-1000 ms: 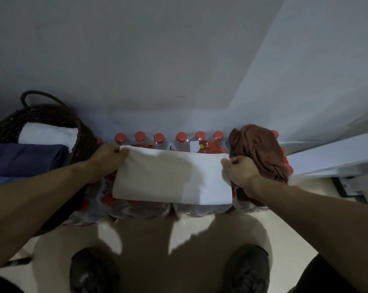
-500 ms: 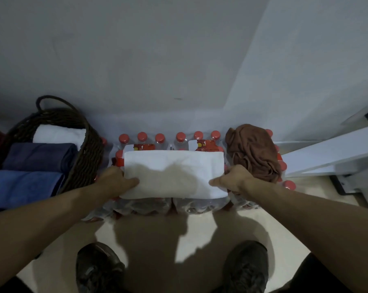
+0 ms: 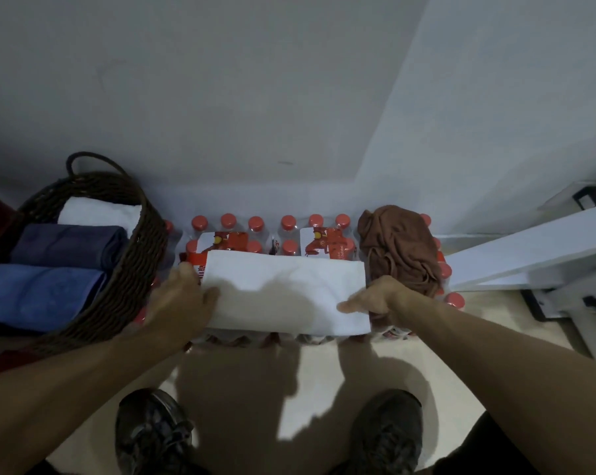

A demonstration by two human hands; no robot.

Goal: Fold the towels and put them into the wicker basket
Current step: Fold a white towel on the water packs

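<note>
both hands (image 3: pixel 183 296) (image 3: pixel 375 299) grip folded white towel (image 3: pixel 286 289) on btl packs (image 3: pixel 255 234).

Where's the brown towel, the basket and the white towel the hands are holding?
brown towel (image 3: pixel 397 250), head view, middle of the crumpled heap.
wicker basket (image 3: pixel 132 265), head view, its right wall.
white towel (image 3: pixel 282 272), head view, its flat top.

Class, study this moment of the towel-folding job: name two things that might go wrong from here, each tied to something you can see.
1. The white towel lies on uneven bottle caps; held only at its ends by the left hand and right hand, its fold may sag open when lifted.
2. The wicker basket already holds three towels, so space looks tight.
</note>
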